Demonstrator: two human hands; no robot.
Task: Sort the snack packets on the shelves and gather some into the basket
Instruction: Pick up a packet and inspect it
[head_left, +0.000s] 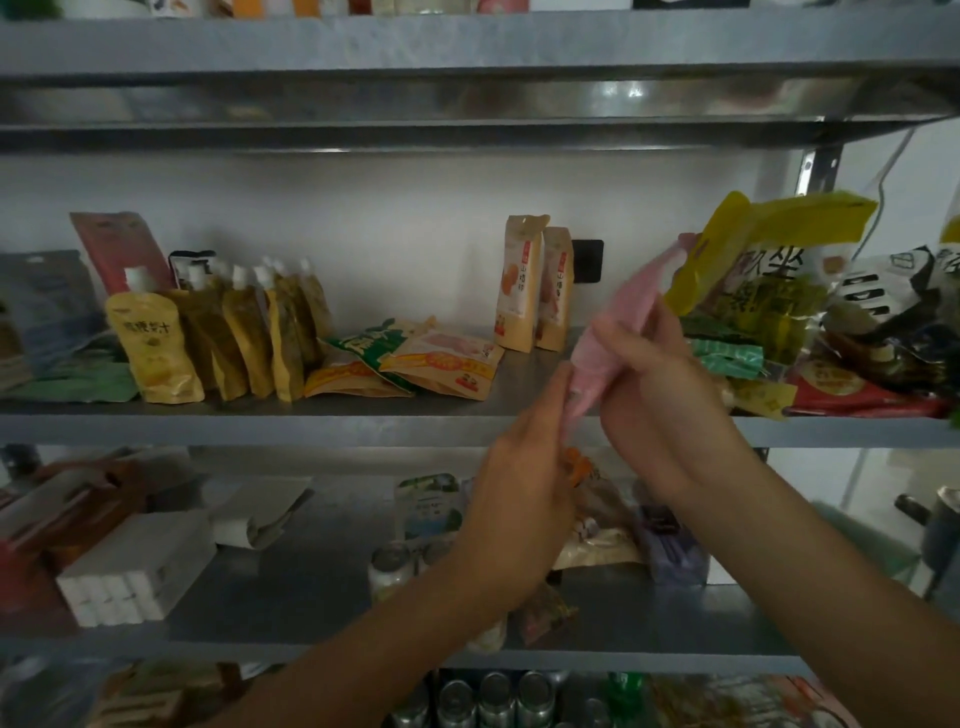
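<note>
Pink packet, in left hand, right hand

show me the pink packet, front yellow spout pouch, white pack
pink packet (636, 293): head view, its upper half
front yellow spout pouch (153, 353): head view, front face
white pack (145, 543): head view, top face

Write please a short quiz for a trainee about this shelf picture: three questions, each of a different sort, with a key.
1. True or false: the left hand and the right hand both hold the pink packet.
2. The spout pouches stand: A) on the shelf with the two tan packets; B) in a basket; C) on the floor.
3. Fill in: the two tan packets stand ___.
Key: 1 true; 2 A; 3 upright.
</note>
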